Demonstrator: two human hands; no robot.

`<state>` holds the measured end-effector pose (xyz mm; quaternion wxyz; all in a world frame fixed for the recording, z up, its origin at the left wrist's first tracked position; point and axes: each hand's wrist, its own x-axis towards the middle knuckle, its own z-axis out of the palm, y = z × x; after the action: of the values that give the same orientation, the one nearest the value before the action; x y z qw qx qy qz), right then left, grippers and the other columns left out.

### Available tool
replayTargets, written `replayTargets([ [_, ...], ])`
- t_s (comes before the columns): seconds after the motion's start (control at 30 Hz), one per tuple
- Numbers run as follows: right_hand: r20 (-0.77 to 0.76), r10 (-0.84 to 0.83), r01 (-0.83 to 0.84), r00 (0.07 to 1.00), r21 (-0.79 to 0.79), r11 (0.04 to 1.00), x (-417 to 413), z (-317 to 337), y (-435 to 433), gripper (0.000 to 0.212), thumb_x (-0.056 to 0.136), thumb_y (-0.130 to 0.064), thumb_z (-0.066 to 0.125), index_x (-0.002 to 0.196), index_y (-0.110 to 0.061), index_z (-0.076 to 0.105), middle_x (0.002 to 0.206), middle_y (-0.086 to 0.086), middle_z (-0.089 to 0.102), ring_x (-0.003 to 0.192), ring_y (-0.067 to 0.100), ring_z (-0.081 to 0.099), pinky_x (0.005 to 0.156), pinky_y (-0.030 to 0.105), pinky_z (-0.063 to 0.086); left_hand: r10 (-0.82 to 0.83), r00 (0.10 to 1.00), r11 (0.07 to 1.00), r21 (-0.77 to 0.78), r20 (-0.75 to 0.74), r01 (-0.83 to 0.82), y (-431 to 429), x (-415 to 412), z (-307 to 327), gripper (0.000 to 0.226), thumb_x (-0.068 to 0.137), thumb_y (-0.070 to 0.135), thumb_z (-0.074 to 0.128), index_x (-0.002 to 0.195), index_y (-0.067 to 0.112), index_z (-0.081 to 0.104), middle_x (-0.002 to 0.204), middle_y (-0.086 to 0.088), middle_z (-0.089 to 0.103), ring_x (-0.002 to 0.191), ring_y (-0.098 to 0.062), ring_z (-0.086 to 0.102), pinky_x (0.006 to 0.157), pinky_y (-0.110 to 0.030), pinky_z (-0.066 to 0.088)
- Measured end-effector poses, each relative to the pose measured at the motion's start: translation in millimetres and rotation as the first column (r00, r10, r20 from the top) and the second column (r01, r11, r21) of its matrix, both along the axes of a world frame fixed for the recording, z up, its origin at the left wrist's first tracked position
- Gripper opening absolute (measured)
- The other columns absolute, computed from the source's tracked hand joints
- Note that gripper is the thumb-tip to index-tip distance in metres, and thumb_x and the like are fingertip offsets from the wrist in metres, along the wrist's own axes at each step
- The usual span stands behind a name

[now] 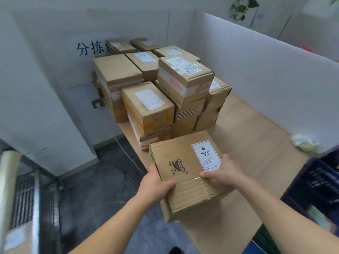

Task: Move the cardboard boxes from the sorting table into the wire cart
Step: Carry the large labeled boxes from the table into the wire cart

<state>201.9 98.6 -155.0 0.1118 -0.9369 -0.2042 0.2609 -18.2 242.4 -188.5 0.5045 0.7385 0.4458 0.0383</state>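
A cardboard box (185,171) with a white HEAVY label is held over the near left edge of the sorting table (253,136). My left hand (156,182) grips its left side, thumb on top. My right hand (223,173) grips its right side, fingers curled over the top next to the label. Several more cardboard boxes (156,83) are stacked at the far end of the table. The wire cart (33,198) is at the lower left, with a box (16,237) partly visible inside it.
White partition walls enclose the table on the left, back and right. A dark plastic crate (315,182) stands at the right edge. A crumpled white and yellow object (304,143) lies on the table by the right wall. Grey floor separates table and cart.
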Motion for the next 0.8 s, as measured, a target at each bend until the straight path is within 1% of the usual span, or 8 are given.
replayTargets([
  [0.07, -0.012, -0.004, 0.004, 1.0, 0.021, 1.0, -30.5, -1.9, 7.6, 0.098, 0.048, -0.072, 0.087, 0.119, -0.018, 0.046, 0.114, -0.002, 0.059, 0.107, 0.024, 0.058, 0.085, 0.039, 0.05, 0.036, 0.999, 0.999, -0.022, 0.002, -0.036, 3.4, -30.3, 1.6, 0.076, 0.074, 0.036, 0.079, 0.137, 0.023, 0.037, 0.113, 0.011, 0.058, 0.103, -0.015, 0.058, 0.09, -0.032, 0.051],
  [0.17, -0.004, 0.02, -0.02, 1.0, 0.05, 0.999, -78.0, -2.9, 26.6, 0.078, 0.057, -0.063, 0.087, 0.11, -0.017, 0.051, 0.111, 0.0, 0.063, 0.099, 0.023, 0.059, 0.077, 0.036, 0.049, 0.1, 0.994, 0.994, -0.032, -0.036, -0.101, 16.1, -78.6, 4.8, 0.073, 0.075, 0.036, 0.078, 0.133, 0.02, 0.037, 0.12, 0.002, 0.061, 0.108, -0.023, 0.06, 0.093, -0.044, 0.054],
  [0.27, 0.001, 0.064, -0.064, 0.998, 0.095, 0.993, -124.9, -5.0, 53.6, 0.06, 0.066, -0.06, 0.083, 0.1, -0.022, 0.05, 0.11, 0.0, 0.066, 0.09, 0.022, 0.057, 0.068, 0.034, 0.043, 0.162, 0.984, 0.987, 0.024, -0.076, -0.161, 38.8, -132.5, 11.1, 0.071, 0.076, 0.038, 0.079, 0.13, 0.018, 0.038, 0.12, 0.001, 0.061, 0.108, -0.023, 0.059, 0.094, -0.042, 0.053],
  [0.33, -0.013, 0.103, -0.1, 0.995, 0.135, 0.986, -155.9, -5.5, 78.1, 0.059, 0.069, -0.061, 0.081, 0.101, -0.021, 0.053, 0.111, 0.0, 0.066, 0.093, 0.022, 0.058, 0.07, 0.035, 0.044, 0.215, 0.972, 0.975, 0.07, -0.092, -0.21, 57.6, -170.3, 18.5, 0.07, 0.075, 0.041, 0.08, 0.127, 0.018, 0.04, 0.118, 0.001, 0.06, 0.105, -0.021, 0.058, 0.091, -0.038, 0.052],
  [0.47, -0.007, 0.226, -0.22, 0.974, 0.201, 0.955, -215.7, 3.7, 138.9, 0.063, 0.074, -0.062, 0.077, 0.11, -0.016, 0.055, 0.118, 0.003, 0.066, 0.105, 0.026, 0.06, 0.076, 0.036, 0.043, 0.349, 0.931, 0.931, 0.151, -0.104, -0.332, 95.5, -244.1, 36.5, 0.067, 0.072, 0.048, 0.082, 0.118, 0.021, 0.041, 0.11, 0.003, 0.057, 0.095, -0.017, 0.054, 0.077, -0.031, 0.045],
  [0.53, -0.004, 0.3, -0.291, 0.954, 0.234, 0.928, -243.8, 11.1, 168.9, 0.06, 0.075, -0.062, 0.076, 0.109, -0.017, 0.054, 0.118, 0.003, 0.066, 0.103, 0.025, 0.059, 0.076, 0.036, 0.042, 0.42, 0.901, 0.899, 0.183, -0.108, -0.397, 111.8, -278.3, 45.4, 0.067, 0.07, 0.049, 0.083, 0.115, 0.022, 0.042, 0.111, 0.004, 0.059, 0.095, -0.017, 0.056, 0.074, -0.031, 0.044],
  [0.67, 0.032, 0.446, -0.439, 0.894, 0.254, 0.862, -293.9, 26.6, 226.3, 0.06, 0.077, -0.062, 0.074, 0.112, -0.017, 0.053, 0.114, 0.0, 0.063, 0.103, 0.024, 0.059, 0.08, 0.038, 0.046, 0.552, 0.831, 0.827, 0.173, -0.073, -0.534, 138.4, -336.7, 60.3, 0.066, 0.068, 0.045, 0.085, 0.119, 0.019, 0.05, 0.113, 0.001, 0.064, 0.101, -0.021, 0.062, 0.087, -0.038, 0.053],
  [0.8, 0.05, 0.573, -0.562, 0.818, 0.279, 0.779, -335.9, 39.6, 281.7, 0.054, 0.077, -0.061, 0.074, 0.102, -0.018, 0.052, 0.101, -0.006, 0.06, 0.093, 0.021, 0.058, 0.074, 0.038, 0.043, 0.654, 0.754, 0.748, 0.199, -0.063, -0.633, 157.5, -383.6, 71.8, 0.066, 0.068, 0.045, 0.084, 0.119, 0.019, 0.05, 0.111, 0.001, 0.063, 0.101, -0.022, 0.061, 0.087, -0.038, 0.054],
])
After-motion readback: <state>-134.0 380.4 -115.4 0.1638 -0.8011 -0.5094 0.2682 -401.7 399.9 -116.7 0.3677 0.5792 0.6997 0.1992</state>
